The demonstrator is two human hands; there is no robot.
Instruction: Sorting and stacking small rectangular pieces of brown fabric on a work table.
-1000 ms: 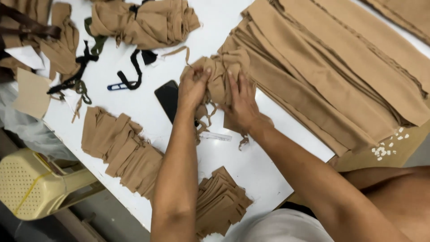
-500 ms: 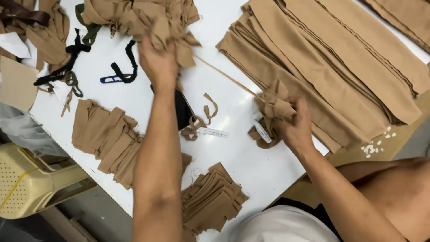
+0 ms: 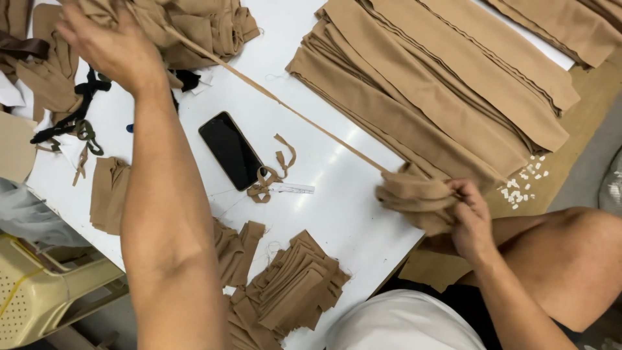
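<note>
L hand [image 3: 113, 45] stretched far fwd, fingers spread — R hand [image 3: 472, 220] clenched near lap.

white glossy bench [image 3: 337, 214] runs diagonally, soft overhead glare on its surface; yellow perforated plastic chair [image 3: 39, 298] at lower left off the bench edge; brown cardboard sheet [image 3: 583, 110] along the right side, grey floor [image 3: 593, 172] beyond

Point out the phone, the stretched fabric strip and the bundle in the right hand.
Phone [image 3: 230, 150], head view, middle of its dark screen.
Fabric strip [image 3: 304, 115], head view, midway along its taut length.
Fabric bundle [image 3: 414, 198], head view, its bunched folds beside the right hand [image 3: 472, 220].
</note>
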